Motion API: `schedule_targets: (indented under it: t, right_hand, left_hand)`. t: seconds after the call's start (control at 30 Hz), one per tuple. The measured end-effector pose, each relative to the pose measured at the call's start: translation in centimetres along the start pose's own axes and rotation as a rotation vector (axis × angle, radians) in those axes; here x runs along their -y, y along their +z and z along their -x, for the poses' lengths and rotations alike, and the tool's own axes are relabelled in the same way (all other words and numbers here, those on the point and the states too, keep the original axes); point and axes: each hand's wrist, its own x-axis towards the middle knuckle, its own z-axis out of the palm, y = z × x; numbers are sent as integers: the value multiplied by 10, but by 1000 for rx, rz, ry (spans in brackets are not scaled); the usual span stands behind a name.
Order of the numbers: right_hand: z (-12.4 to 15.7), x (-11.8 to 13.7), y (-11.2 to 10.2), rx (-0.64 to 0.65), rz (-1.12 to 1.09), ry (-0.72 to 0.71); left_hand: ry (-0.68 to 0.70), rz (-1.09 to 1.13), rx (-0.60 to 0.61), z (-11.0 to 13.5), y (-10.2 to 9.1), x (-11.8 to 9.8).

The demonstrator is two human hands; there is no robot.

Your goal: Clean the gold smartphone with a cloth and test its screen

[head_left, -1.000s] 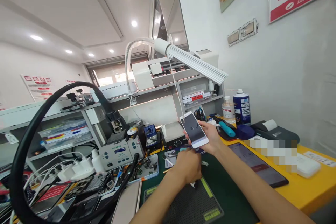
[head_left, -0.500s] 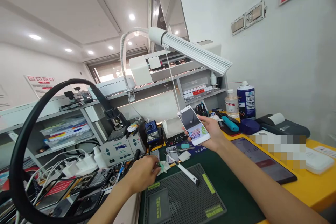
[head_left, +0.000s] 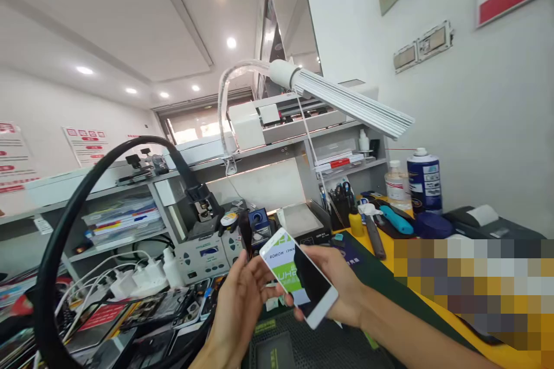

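Observation:
A white smartphone (head_left: pixel 299 278) is tilted above the work mat, its dark glossy front facing me and carrying mirrored lettering and green reflections. My right hand (head_left: pixel 340 282) is closed round its right side, with fingertips showing near the lower left edge. Beside the left edge is my left hand (head_left: pixel 242 302), its fingers apart and slightly curled. Whether those fingers touch the phone I cannot tell. Under both hands lies a dark perforated mat (head_left: pixel 320 340), partly hidden.
Phone parts (head_left: pixel 160 305) crowd the bench at left, near white chargers (head_left: pixel 142 274) and a grey control unit (head_left: pixel 203 253). A black hose (head_left: pixel 47 253) arches at far left. A lamp (head_left: pixel 355 98) hangs overhead. Behind at right stand a blue can (head_left: pixel 424 184) and a clear bottle (head_left: pixel 396 187).
My right hand has brought the phone lower and nearer. My left hand has risen from the mat to the phone's side, fingers now spread. The logo on the screen no longer shows.

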Motion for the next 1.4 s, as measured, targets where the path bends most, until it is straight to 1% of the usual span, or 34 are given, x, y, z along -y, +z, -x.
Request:
schedule_targets:
  t: [0.07, 0.13, 0.27, 0.33, 0.4, 0.43, 0.47, 0.53, 0.57, 0.6, 0.63, 0.7, 0.73, 0.8, 0.87, 0.93, 1.0, 1.03, 1.13, 1.27, 1.33, 1.4]
  right_hand:
    - [-2, -12, 1, 31, -16, 10]
    - [-3, -21, 2, 28, -29, 8]
    - [-9, -38, 7, -49, -40, 41]
    - [-15, -48, 12, -68, -27, 62]
    - [-25, -57, 17, -74, 38, 90]
    - [-30, -59, 20, -82, 118, 98]
    - [-35, -59, 23, -101, 268, 97]
    - [-42, -47, 26, -166, 681, 62]
    - [-44, -36, 27, -212, 934, 32]
    - [-43, -21, 26, -251, 1088, 15]
    - [-39, -5, 25, -279, 1164, 12]
    - [-26, 27, 21, -384, 1344, -21]
    - [-18, 39, 18, -414, 1424, 1]
    - [-3, 52, 12, -416, 1588, 129]
    - [5, 48, 3, -428, 1750, 189]
    - [6, 34, -5, -451, 1843, 192]
    - [2, 24, -11, -467, 1872, 190]
    - [0, 23, -12, -476, 1874, 189]
    - [-2, 36, -11, -505, 1856, 161]
    - [1, 59, -13, -546, 1904, 48]
    - [1, 60, -19, -558, 1972, -1]
    - [-1, 57, -24, -523, 2018, -23]
  left_hand:
    - [-10, 178, 57, 0, -2, 5]
    - [-13, 275, 63, -1, -3, 8]
    - [-46, 370, -67, -4, -6, 14]
    - [-70, 416, -121, -6, -10, 16]
    - [-86, 467, -155, -9, -17, 16]
    - [-90, 489, -167, -10, -20, 16]
    - [-90, 505, -178, -11, -24, 14]
    - [-88, 511, -193, -11, -32, 9]
    - [-91, 502, -201, -10, -35, 6]
    - [-96, 485, -208, -10, -38, 2]
    - [-99, 456, -220, -8, -39, -1]
    - [-91, 381, -236, -6, -40, -6]
    - [-89, 345, -242, -5, -40, -7]
    - [-108, 297, -241, -5, -37, -5]
    - [-142, 262, -239, -5, -33, -1]
    - [-147, 231, -250, -5, -30, 4]
    - [-133, 225, -268, -5, -28, 6]
    - [-129, 230, -274, -5, -27, 6]
    - [-114, 240, -280, -4, -25, 5]
    - [-82, 225, -273, -4, -22, 5]
    - [-81, 205, -274, -3, -21, 7]
    - [-85, 198, -276, -4, -20, 9]
